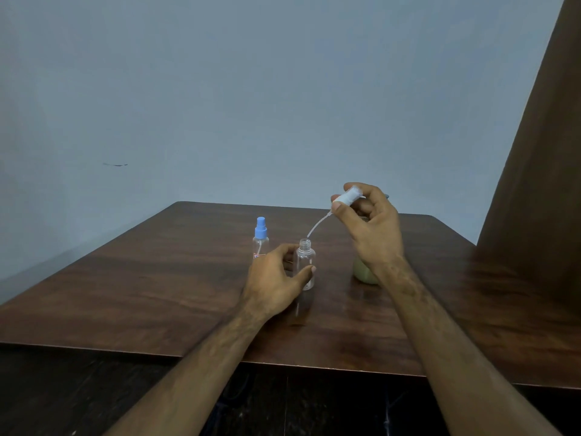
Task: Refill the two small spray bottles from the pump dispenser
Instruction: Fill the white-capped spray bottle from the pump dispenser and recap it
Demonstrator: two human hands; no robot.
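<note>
A clear small spray bottle [305,262] stands uncapped on the wooden table [141,294], and my left hand [276,281] grips its body. My right hand [367,225] holds its white spray cap [347,196] up and to the right, the thin dip tube [317,226] hanging down with its tip just above the bottle's open neck. A second small spray bottle [260,240] with a blue cap stands just behind my left hand. The pump dispenser [363,272], with a pale greenish body, is mostly hidden behind my right hand and wrist.
A brown curtain or panel [534,184] rises along the table's right side. A pale blue wall [251,105] stands behind the table. The table's near edge [283,363] runs under my forearms, with dark floor below.
</note>
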